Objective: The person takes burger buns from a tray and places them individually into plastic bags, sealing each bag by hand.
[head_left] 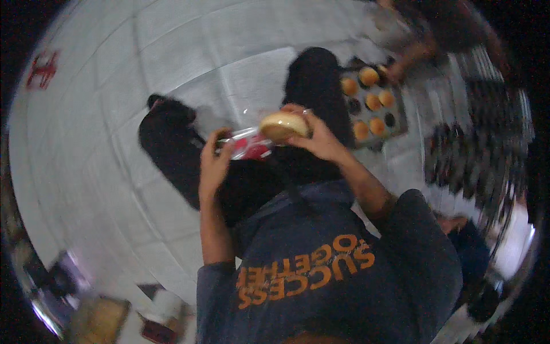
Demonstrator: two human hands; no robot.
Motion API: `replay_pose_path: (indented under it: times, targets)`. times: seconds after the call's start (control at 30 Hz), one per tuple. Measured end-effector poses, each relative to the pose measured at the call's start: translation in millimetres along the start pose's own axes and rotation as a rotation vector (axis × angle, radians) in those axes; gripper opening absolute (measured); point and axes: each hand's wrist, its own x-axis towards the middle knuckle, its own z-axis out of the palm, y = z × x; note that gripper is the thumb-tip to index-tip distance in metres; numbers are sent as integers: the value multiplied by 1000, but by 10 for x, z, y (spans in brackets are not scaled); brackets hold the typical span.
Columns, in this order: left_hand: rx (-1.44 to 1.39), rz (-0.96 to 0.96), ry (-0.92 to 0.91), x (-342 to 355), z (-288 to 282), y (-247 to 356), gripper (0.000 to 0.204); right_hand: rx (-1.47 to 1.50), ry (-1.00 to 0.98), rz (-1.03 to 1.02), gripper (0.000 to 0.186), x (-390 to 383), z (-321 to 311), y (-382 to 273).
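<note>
My right hand [317, 137] grips a round golden bun [282, 126] above my lap. Just left of it, my left hand [216, 157] is closed on the end of a clear plastic wrapper [250, 144] with red and white print. The bun's lower left edge meets or overlaps the wrapper's right end; whether it is partly inside, I cannot tell. Both hands are a little blurred.
A dark tray [375, 109] with several buns lies to the right of my knee. Beyond it reaches a co-worker's arm [415, 57]. Stacked dark moulds or trays [470, 155] stand at far right. A shallow box [103, 321] is at lower left.
</note>
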Motion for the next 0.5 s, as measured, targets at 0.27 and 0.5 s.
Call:
replay_pose_path:
  times: [0.27, 0.5]
  targets:
    - [1082, 159, -340, 423, 554, -1053, 23, -697, 1276, 40, 57, -1336, -1487, 593]
    - [988, 167, -150, 279, 439, -961, 15, -210, 620, 192, 47, 53, -733, 360]
